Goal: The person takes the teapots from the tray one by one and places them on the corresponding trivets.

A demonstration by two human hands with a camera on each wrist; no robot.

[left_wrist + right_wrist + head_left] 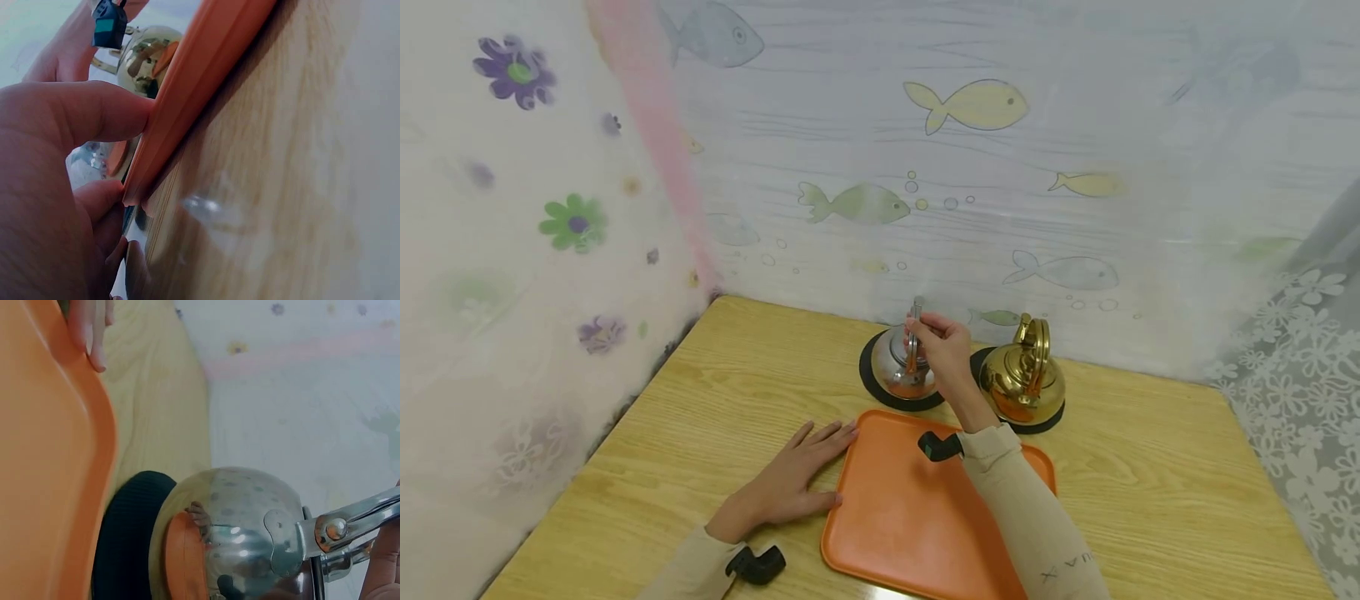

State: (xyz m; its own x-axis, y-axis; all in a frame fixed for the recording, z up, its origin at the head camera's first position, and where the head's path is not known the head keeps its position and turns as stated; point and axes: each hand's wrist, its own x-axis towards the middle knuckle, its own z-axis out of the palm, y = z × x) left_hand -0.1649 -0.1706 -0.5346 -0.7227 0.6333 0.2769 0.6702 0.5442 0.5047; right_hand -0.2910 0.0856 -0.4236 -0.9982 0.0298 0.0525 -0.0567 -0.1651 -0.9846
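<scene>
A silver kettle (901,367) stands on a black round mat (872,385) at the back of the wooden table. My right hand (942,343) grips its raised metal handle (356,519); the kettle body (250,531) still rests on its mat (128,537). An orange tray (910,508) lies in front of it. My left hand (801,479) lies flat on the table with straight fingers, and its fingertips (106,112) touch the tray's left rim (187,94).
A gold kettle (1022,375) stands on a second black mat (1045,421) to the right of the silver one. Patterned curtains close off the table at the back, left and right. The table's wood surface (1150,483) lies bare at the right.
</scene>
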